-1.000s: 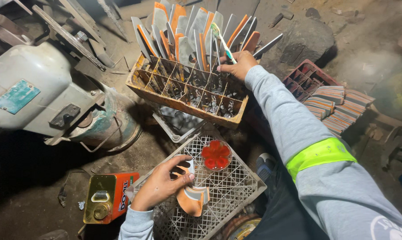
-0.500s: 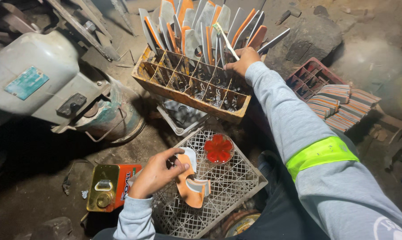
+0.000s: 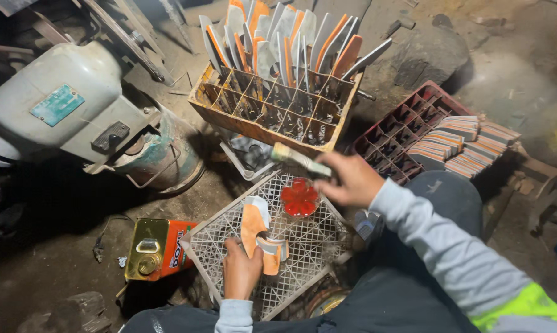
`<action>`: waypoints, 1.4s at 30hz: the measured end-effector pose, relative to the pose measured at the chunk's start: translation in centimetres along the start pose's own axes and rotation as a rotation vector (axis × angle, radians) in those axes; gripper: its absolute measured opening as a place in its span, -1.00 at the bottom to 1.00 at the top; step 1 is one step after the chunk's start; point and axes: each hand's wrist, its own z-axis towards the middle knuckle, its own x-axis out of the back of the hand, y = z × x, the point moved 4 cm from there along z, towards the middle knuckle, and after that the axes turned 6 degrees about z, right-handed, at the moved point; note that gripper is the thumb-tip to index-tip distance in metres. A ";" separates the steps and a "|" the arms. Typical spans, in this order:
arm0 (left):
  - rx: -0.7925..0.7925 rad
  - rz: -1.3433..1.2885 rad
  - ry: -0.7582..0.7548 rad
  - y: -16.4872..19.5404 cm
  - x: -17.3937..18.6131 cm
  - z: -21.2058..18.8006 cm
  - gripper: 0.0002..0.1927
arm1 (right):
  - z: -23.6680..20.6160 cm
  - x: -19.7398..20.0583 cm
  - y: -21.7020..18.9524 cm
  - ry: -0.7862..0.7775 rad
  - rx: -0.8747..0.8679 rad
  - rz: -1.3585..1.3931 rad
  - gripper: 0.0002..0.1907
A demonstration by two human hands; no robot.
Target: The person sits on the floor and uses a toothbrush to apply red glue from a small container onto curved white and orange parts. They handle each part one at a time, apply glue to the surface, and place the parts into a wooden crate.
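A: Left hand closed round orange-and-white blade, pressed flat on white mesh crate — steadied for brushing, probably.

B: Right hand pinched shut on paintbrush, held above red paint dish. Dish kept beside blade, within short reach. Finished blades stood upright in wooden divider crate, likely drying.

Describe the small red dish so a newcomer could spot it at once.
Start at the white mesh crate lying flat in front of the person. The red dish sits near its far edge, just below the right hand. It is the only glossy, flower-shaped red thing there.
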 end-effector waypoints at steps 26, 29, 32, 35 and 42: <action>0.074 -0.344 -0.016 1.2 -1.7 -3.1 -0.61 | -6.4 -5.4 6.7 -0.136 -0.303 -0.429 -0.64; -0.042 -0.133 0.167 3.1 -0.7 -4.2 -0.59 | -6.3 -5.2 6.5 -0.114 -0.290 -0.399 -0.62; -0.149 0.008 0.210 5.6 0.0 -5.8 -0.60 | -6.1 -4.8 6.2 -0.084 -0.289 -0.359 -0.66; -0.233 0.186 0.237 8.5 -0.1 -7.1 -0.57 | -6.1 -4.6 6.0 -0.099 -0.318 -0.354 -0.65; -0.076 0.485 0.032 9.6 -2.1 -6.8 -0.43 | -6.2 -4.8 6.1 -0.121 -0.330 -0.392 -0.63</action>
